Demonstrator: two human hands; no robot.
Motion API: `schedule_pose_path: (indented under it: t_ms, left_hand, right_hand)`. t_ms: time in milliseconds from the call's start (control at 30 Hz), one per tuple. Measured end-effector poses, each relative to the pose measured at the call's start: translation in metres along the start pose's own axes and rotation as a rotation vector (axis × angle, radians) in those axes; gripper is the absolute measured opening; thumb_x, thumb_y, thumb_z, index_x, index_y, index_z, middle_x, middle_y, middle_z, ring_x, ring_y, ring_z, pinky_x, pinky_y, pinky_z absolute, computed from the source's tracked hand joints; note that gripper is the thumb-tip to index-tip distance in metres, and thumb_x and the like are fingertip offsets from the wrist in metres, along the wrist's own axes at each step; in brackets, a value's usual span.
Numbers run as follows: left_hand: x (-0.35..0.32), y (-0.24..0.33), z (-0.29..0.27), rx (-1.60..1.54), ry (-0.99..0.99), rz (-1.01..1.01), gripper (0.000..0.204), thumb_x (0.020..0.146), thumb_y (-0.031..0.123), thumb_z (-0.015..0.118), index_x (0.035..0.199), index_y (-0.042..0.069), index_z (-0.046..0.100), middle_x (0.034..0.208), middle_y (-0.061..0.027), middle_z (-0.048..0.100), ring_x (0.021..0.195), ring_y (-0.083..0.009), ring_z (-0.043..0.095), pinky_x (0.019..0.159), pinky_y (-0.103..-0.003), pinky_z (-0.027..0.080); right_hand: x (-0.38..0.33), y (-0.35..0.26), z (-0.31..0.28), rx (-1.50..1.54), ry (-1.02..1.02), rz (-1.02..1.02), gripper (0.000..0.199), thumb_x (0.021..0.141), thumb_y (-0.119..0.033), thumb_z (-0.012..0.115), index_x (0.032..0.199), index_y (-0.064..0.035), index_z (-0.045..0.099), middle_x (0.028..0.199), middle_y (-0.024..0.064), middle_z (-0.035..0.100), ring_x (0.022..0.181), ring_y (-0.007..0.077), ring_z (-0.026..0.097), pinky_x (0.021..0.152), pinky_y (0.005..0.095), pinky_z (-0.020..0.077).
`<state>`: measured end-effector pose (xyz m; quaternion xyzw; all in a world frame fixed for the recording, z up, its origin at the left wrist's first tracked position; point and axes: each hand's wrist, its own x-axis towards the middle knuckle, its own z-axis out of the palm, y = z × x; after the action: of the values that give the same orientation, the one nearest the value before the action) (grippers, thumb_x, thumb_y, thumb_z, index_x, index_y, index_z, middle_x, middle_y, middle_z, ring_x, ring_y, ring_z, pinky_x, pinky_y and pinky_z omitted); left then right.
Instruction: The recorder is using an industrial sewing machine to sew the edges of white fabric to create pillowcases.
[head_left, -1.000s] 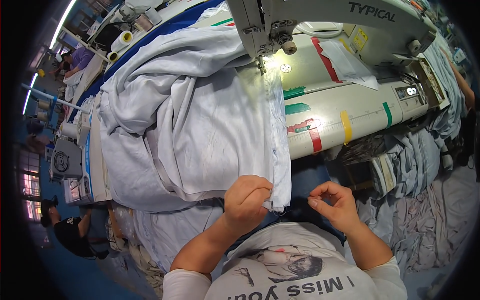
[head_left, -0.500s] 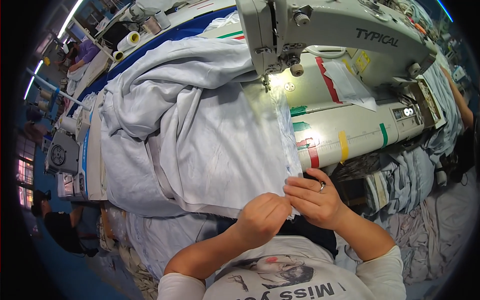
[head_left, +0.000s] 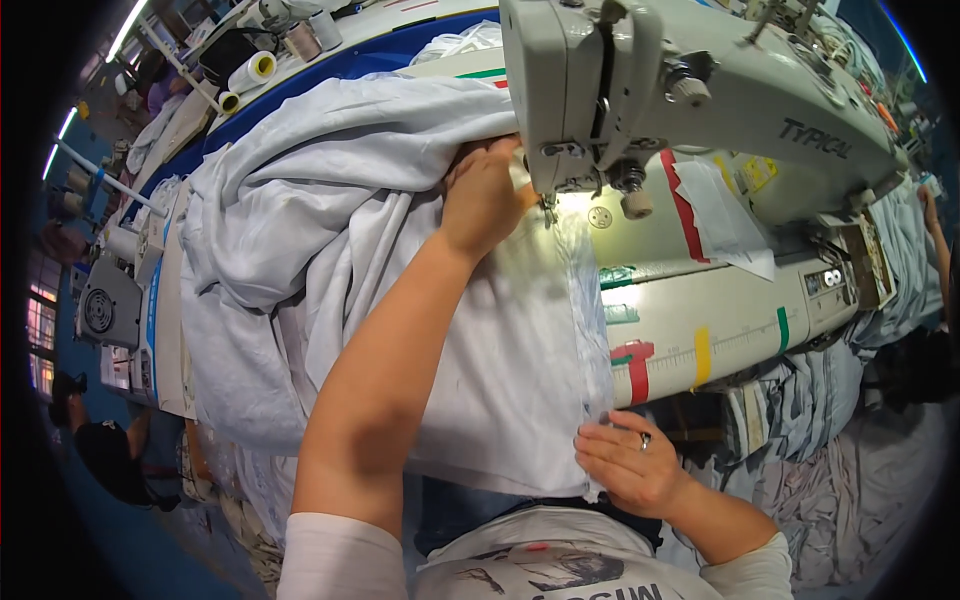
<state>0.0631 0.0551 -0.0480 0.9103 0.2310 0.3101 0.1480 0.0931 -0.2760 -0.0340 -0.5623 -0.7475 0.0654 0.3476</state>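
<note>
Here, pale grey cloth point(head_left: 330, 260), rumpled, under sewing machine point(head_left: 690, 90).

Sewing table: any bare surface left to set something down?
Bare strip of table right of the pale fabric, between the coloured tape marks and machine head. Crowded elsewhere: left hand at the needle, right hand pinning the near edge.

Short white sleeves, a printed white shirt, and a ring on the right hand point(head_left: 632, 468).
</note>
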Motion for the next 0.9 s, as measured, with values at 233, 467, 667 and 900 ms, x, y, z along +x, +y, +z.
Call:
schedule_pose_path:
  t_ms: [233,467,667,900]
  left_hand:
    - [0.012,-0.004,0.000,-0.097,-0.218,0.069,0.024,0.077,0.001,0.052,0.099,0.000,0.062,0.093,-0.0224,0.063,0.090,-0.0396,0.060,0.083,-0.044,0.046]
    - [0.042,-0.003,-0.004,-0.272,-0.245,-0.087,0.025,0.083,0.003,0.049,0.105,-0.002,0.060,0.100,-0.0225,0.064,0.087,-0.0376,0.061,0.078,-0.041,0.048]
    - [0.077,-0.027,0.006,-0.373,-0.306,-0.145,0.026,0.087,0.011,0.052,0.108,-0.001,0.060,0.105,-0.0222,0.063,0.097,-0.0342,0.059,0.085,-0.037,0.046]
    - [0.115,-0.060,0.022,-0.486,-0.165,-0.076,0.029,0.086,0.012,0.053,0.112,-0.001,0.058,0.111,-0.0211,0.061,0.104,-0.0336,0.056,0.091,-0.036,0.044]
  right_hand:
    - [0.008,0.000,-0.010,-0.017,-0.009,0.034,0.014,0.072,-0.004,0.063,0.084,-0.0026,0.069,0.097,0.0086,0.068,0.098,0.0212,0.066,0.091,0.0374,0.0478]
    - [0.034,0.021,-0.017,-0.081,-0.024,-0.015,0.012,0.072,-0.005,0.065,0.083,-0.0048,0.069,0.094,0.0092,0.070,0.095,0.0218,0.067,0.091,0.0378,0.0460]
    - [0.065,0.045,-0.019,-0.082,-0.062,-0.026,0.014,0.071,-0.003,0.066,0.084,-0.0044,0.069,0.094,0.0091,0.070,0.094,0.0215,0.068,0.091,0.0382,0.0468]
    - [0.101,0.077,-0.023,-0.101,-0.130,-0.094,0.017,0.069,-0.001,0.066,0.086,-0.0011,0.068,0.095,0.0106,0.068,0.092,0.0230,0.067,0.086,0.0372,0.0497]
